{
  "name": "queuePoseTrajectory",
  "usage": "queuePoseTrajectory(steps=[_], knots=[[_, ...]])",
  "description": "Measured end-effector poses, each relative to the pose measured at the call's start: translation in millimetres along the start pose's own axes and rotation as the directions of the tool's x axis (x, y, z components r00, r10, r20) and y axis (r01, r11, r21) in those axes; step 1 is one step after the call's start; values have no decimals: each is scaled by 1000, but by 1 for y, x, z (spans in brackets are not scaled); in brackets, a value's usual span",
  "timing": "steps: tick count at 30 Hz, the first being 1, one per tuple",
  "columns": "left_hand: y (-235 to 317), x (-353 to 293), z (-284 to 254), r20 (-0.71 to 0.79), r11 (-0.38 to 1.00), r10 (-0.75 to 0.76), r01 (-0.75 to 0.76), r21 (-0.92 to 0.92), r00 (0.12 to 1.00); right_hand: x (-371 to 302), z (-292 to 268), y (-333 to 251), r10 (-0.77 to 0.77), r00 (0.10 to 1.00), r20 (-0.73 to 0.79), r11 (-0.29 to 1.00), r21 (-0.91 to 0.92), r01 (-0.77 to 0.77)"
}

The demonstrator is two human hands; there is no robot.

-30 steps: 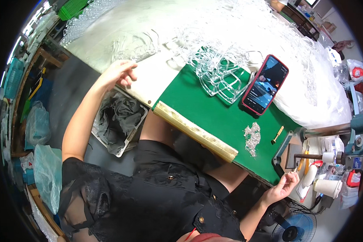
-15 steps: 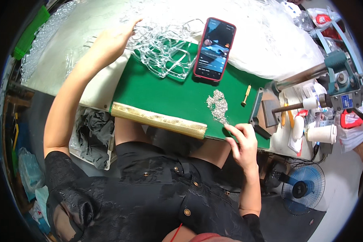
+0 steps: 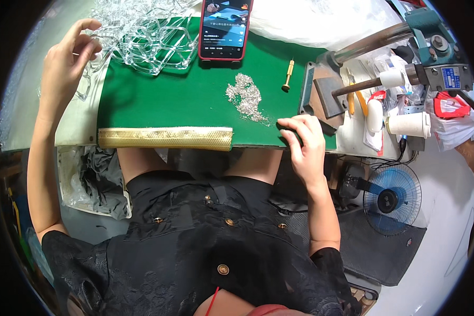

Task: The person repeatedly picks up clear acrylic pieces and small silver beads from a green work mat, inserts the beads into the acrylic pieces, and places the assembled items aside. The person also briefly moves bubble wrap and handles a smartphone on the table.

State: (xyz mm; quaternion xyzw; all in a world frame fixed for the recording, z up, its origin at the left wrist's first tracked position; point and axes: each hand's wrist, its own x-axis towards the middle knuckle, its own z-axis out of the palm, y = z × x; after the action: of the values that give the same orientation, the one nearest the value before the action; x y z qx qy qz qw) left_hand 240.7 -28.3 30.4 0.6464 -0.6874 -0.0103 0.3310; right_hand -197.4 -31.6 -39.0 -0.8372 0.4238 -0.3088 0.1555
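The phone [image 3: 224,26] and clear plastic pieces [image 3: 142,31] run past the top edge.

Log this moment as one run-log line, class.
left hand: open, fingers at clear plastic pieces | right hand: resting on green mat edge, beside silver bits

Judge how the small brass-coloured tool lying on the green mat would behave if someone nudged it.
The brass tool looks round and slender, so it would probably roll. It appears to be metal, likely stiff. The green mat may slow it.
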Motion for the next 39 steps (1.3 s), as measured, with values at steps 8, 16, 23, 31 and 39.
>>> queuePoseTrajectory(steps=[8,16,23,31,39], knots=[[51,7,-9,396,791,-119,327,-516,911,9,5,-2,151,985,78,984,86,-158],[97,-29,11,396,160,-77,403,-901,915,9,11,-3,73,996,44,996,48,-75],[139,-57,28,433,127,-42,435,-892,900,9,10,-1,140,987,76,984,101,-147],[128,-73,48,180,392,415,3,-920,892,9,15,-3,64,997,36,998,27,-65],[125,-79,56,185,408,362,23,-913,914,22,9,-2,-34,980,194,997,-57,46]])
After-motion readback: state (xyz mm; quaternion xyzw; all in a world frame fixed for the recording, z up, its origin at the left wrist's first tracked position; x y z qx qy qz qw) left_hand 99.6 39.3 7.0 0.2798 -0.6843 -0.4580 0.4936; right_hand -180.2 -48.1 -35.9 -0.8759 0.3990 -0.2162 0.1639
